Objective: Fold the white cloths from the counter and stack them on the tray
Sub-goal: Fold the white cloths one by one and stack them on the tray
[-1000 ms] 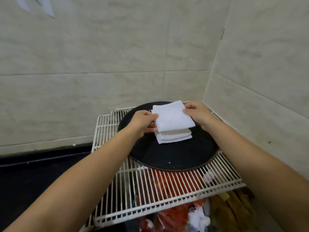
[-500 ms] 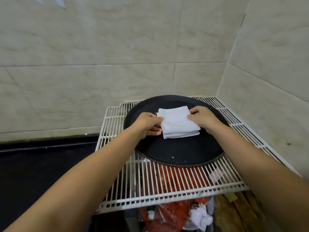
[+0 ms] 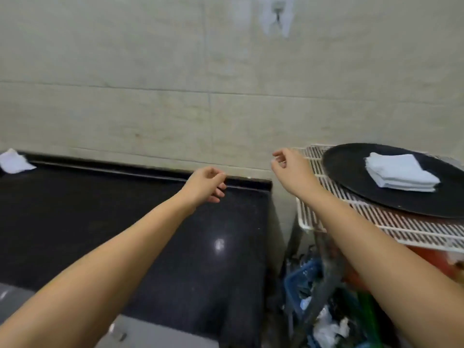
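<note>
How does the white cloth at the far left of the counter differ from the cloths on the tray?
The lone cloth lies on the black counter; the stack of cloths sits on the black tray. The lone cloth is single and cut off by the frame edge; the stack is neatly folded in layers. Both are white, and neither hand touches them.

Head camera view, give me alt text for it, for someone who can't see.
Two bare arms reach forward, left hand and right hand loosely curled and empty, over a black counter. At right, folded white cloths sit stacked on a black tray atop a wire rack; another white cloth lies far left.
</note>
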Motion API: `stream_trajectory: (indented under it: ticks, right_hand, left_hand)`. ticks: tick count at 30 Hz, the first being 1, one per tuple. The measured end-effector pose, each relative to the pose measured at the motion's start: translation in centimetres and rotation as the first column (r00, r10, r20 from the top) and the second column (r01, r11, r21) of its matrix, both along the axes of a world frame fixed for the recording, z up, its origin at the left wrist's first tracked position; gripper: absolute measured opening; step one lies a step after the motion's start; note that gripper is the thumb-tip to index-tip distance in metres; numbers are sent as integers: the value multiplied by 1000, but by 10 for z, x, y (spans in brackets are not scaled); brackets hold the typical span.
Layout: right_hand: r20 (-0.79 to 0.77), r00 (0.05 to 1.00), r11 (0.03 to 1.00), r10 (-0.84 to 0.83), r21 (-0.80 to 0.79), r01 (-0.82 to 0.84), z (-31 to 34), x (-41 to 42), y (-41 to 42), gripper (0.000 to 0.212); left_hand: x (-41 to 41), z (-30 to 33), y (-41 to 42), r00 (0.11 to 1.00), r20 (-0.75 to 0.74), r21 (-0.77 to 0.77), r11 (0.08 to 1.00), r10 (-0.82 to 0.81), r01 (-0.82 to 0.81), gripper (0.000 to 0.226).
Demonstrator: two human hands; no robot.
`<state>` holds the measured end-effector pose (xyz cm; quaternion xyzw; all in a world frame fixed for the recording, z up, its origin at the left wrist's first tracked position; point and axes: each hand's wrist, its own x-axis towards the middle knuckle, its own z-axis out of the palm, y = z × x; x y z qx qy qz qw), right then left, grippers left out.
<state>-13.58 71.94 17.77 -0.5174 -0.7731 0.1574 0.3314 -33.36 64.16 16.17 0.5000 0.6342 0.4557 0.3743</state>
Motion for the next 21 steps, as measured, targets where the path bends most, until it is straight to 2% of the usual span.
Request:
stream_trajectory:
  ticks: [2, 5, 10, 15, 21]
  right_hand:
    - [40, 992, 993, 120, -17, -119, -21, -71, -34, 30]
    - [185, 949, 967, 255, -26, -254, -54, -166, -86, 35]
    - [369, 801, 863, 471, -3, -505, -99, -294, -154, 40]
    - [464, 677, 787, 571, -75, -612, -135, -393, -178, 41]
    - [486, 586, 721, 649, -146, -677, -169, -518, -159, 42]
  left_hand:
    - [-65, -13, -47, 987, -124, 15, 995, 100, -99, 9]
    - [-150, -34, -118, 932, -253, 10, 964, 261, -267, 11]
    - [-260, -69, -217, 800, -386, -14, 865, 459, -502, 10]
    - [-343, -104, -265, 689, -582, -79, 813, 432, -577, 26]
    - [-448, -146, -261, 686, -638, -212, 776, 351, -595, 35]
